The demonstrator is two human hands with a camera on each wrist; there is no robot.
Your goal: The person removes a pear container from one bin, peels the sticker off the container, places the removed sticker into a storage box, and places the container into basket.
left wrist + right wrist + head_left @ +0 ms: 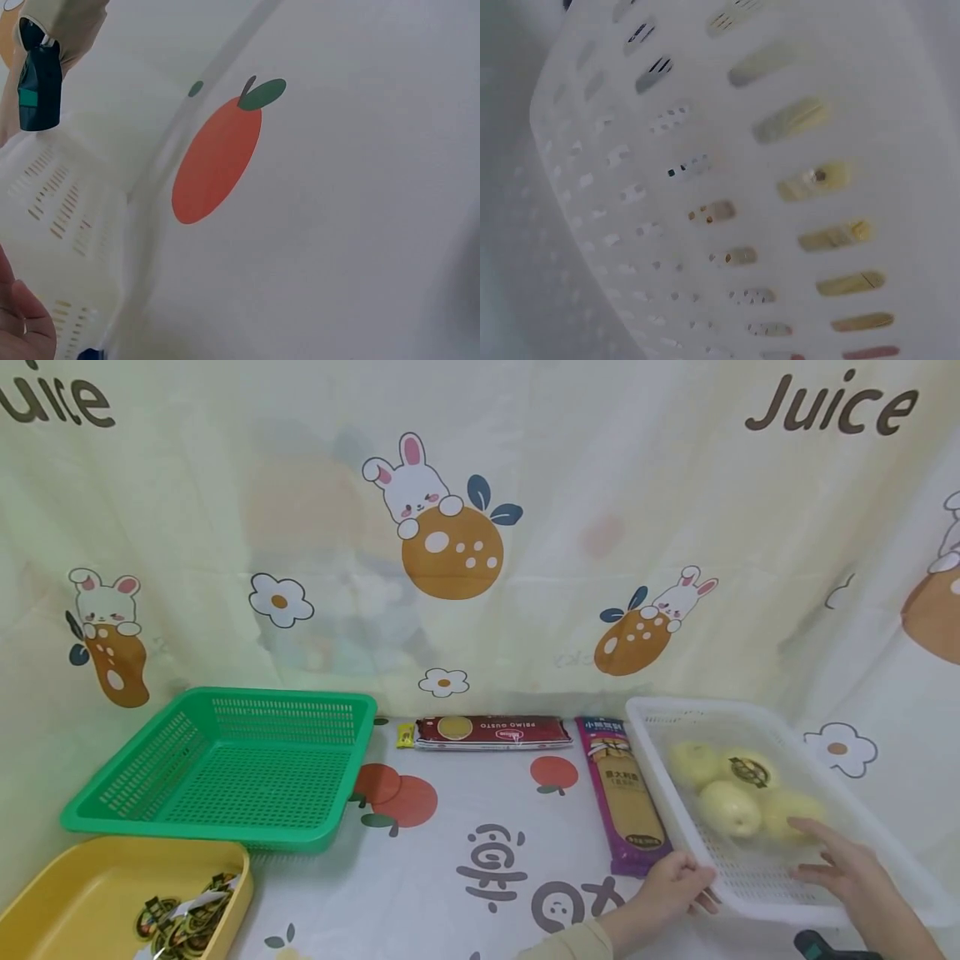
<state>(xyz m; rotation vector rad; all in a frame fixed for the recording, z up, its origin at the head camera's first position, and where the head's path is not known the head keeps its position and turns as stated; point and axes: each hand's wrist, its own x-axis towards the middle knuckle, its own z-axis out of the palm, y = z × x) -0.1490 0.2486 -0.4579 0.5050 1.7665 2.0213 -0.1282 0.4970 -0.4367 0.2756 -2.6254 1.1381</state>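
A green basket (pixel 247 785) stands behind a yellow tray (pixel 82 897).

Free passage runs between green basket (pixel 255 785) and purple packet (pixel 627 793); the white basket (pixel 787 908) blocks the right.

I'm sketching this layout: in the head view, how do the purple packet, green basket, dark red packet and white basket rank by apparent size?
1. Green basket and white basket: too alike to rank
2. Purple packet
3. Dark red packet
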